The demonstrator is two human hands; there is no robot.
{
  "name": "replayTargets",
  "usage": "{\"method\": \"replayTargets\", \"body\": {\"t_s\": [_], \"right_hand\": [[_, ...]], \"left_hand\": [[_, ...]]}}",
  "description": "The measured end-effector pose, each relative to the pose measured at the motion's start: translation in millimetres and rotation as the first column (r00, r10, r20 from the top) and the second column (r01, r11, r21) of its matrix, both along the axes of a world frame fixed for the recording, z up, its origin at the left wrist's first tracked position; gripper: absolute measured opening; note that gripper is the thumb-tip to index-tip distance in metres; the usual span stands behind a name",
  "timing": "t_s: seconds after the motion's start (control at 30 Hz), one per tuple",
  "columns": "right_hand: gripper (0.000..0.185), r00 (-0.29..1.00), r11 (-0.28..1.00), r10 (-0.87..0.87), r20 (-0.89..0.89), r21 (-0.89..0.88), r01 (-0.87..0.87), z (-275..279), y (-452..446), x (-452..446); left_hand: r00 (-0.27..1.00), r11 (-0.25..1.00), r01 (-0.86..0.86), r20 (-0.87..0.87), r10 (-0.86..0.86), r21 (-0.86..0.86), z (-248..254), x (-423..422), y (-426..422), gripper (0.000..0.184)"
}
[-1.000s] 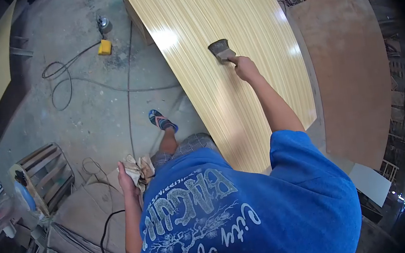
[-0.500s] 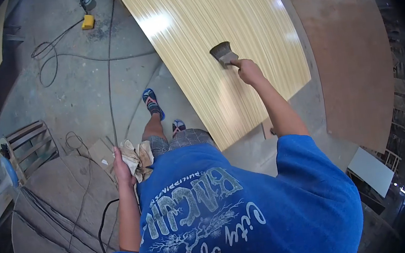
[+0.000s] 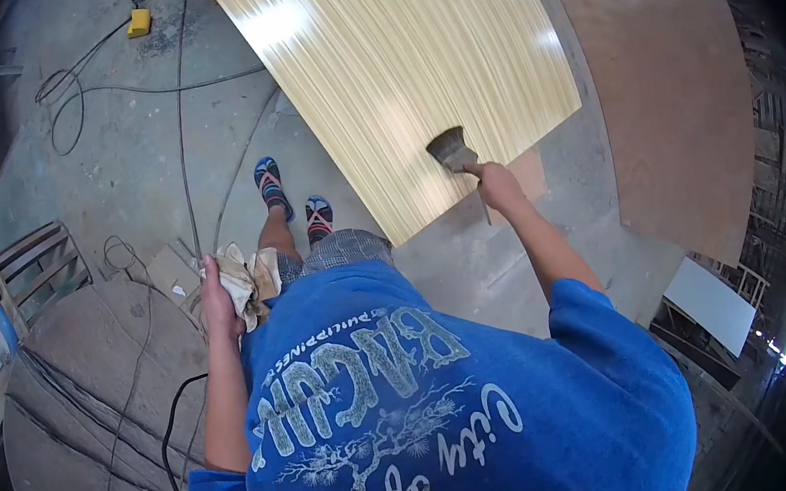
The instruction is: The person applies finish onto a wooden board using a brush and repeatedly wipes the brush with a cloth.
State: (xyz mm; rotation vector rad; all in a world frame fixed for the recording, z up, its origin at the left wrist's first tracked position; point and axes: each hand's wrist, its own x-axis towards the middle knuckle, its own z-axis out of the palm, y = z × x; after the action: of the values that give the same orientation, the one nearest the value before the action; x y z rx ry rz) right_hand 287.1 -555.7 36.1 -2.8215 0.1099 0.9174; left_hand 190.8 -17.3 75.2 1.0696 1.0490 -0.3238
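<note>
My right hand (image 3: 500, 187) grips the handle of a wide brush (image 3: 452, 149), whose dark bristles lie against the glossy, wood-striped panel (image 3: 391, 61) close to its near edge. Beside my left hip, my left hand (image 3: 217, 302) is closed around a crumpled, stained cloth (image 3: 250, 279). Bright reflections show on the panel's upper left and right parts.
A brown board (image 3: 666, 88) lies right of the panel. A round, dusty tabletop (image 3: 88, 377) with cables is at lower left, near a slatted wooden frame (image 3: 39, 269). A yellow object (image 3: 139, 23) and cords lie on the floor. A white board (image 3: 710, 304) is at right.
The brush in my right hand has moved nearer to the panel's near edge. The view has shifted, my body has stepped back, and both feet now show. My left hand still holds the cloth.
</note>
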Motion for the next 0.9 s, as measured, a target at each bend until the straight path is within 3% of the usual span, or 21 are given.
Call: {"method": "replayTargets", "body": {"t_s": [0.13, 0.33, 0.43, 0.53, 0.63, 0.7, 0.73, 0.77, 0.83, 0.9], "right_hand": [[0.050, 0.999, 0.999, -0.014, -0.046, -0.048, 0.012, 24, -6, -37], [0.049, 0.997, 0.994, -0.002, -0.075, -0.108, -0.006, 2, -46, -98], [0.039, 0.921, 0.972, 0.083, -0.382, -0.172, -0.159, -1, -67, -127], [0.037, 0.936, 0.966, -0.099, -0.338, -0.260, 0.008, 54, -41, -99], [0.036, 0.994, 0.992, -0.109, -0.015, 0.059, 0.110, 123, 5, -36], [0.039, 0.978, 0.946, -0.198, 0.072, 0.275, 0.171, 158, 69, 21], [0.041, 0.964, 0.906, -0.244, 0.102, 0.379, 0.189, 169, 105, 51], [0.039, 0.969, 0.889, -0.227, 0.096, 0.428, 0.166, 174, 141, 76], [0.038, 0.938, 0.840, -0.133, 0.320, 0.539, -0.065, 169, 218, 114], [0.038, 0.917, 0.648, -0.125, 0.379, 0.731, -0.214, 161, 290, 145]], "left_hand": [[0.998, 0.998, 0.029, 0.056, -0.026, -0.062, -10, -3, 1, 0.058], [0.996, 0.997, 0.066, 0.054, -0.065, -0.032, -4, 6, 0, 0.057], [0.994, 0.993, 0.101, 0.051, -0.098, -0.059, -10, 7, 7, 0.059], [0.996, 0.994, 0.069, 0.065, -0.064, -0.084, -5, 19, 15, 0.055], [0.992, 0.976, -0.004, 0.122, 0.032, -0.219, -7, 31, 22, 0.049], [0.974, 0.928, -0.058, 0.184, 0.134, -0.369, -19, 53, 34, 0.043], [0.969, 0.907, -0.067, 0.189, 0.159, -0.417, 3, 76, 32, 0.040], [0.963, 0.884, -0.030, 0.225, 0.151, -0.467, 8, 95, 37, 0.042], [0.948, 0.826, 0.049, 0.288, 0.139, -0.561, 14, 133, 52, 0.044], [0.934, 0.815, 0.068, 0.323, 0.150, -0.576, 27, 174, 66, 0.049]]}}
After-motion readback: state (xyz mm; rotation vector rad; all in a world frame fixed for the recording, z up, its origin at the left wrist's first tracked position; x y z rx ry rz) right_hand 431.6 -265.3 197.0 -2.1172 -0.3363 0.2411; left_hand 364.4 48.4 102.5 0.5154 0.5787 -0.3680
